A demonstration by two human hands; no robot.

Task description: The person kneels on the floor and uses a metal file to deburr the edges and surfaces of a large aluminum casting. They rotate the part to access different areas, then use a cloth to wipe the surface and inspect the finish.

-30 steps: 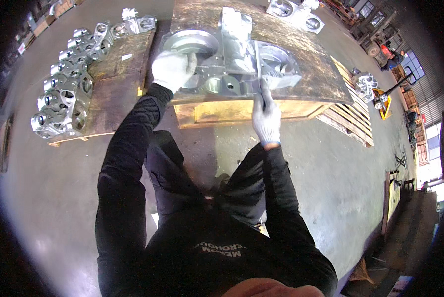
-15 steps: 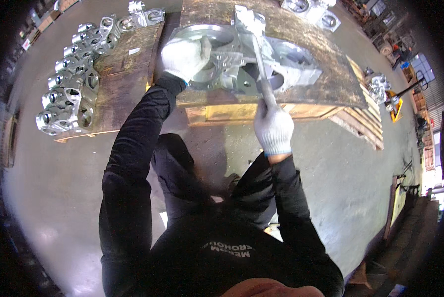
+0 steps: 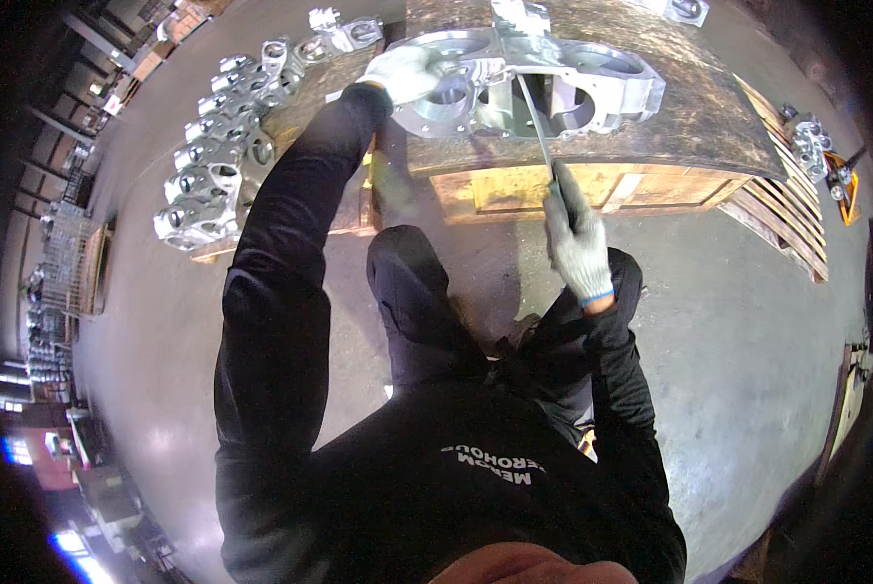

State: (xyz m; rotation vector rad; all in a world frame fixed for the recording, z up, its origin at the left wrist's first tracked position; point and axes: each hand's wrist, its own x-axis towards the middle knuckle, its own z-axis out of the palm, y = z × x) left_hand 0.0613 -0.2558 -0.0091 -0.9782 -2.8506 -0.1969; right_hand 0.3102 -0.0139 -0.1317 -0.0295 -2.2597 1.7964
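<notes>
A large silvery metal casting [image 3: 612, 97] with round openings lies on the near part of a wooden-topped crate. My left hand [image 3: 412, 74], in a white knit glove, is closed over the rim at the casting's left side. In a greyed white glove, my right hand [image 3: 578, 238] grips a long, slim metal file [image 3: 537, 122] by its near end. The file slants away to the upper left, its far end at the casting's middle opening beside an upright block. My right fingers are wrapped round the handle, just in front of the crate's near edge.
Several smaller castings [image 3: 203, 200] stand in a row on a lower wooden board [image 3: 295, 122] to the left. A slatted pallet [image 3: 772, 219] juts out under the crate [image 3: 544, 190] at right. Beyond it are more metal parts [image 3: 808, 141] and a yellow pallet truck [image 3: 848, 200].
The head view has shifted, so the crate and castings appear farther right and higher. My right hand has drawn the file back toward me across the casting. My left hand stays on its rim.
</notes>
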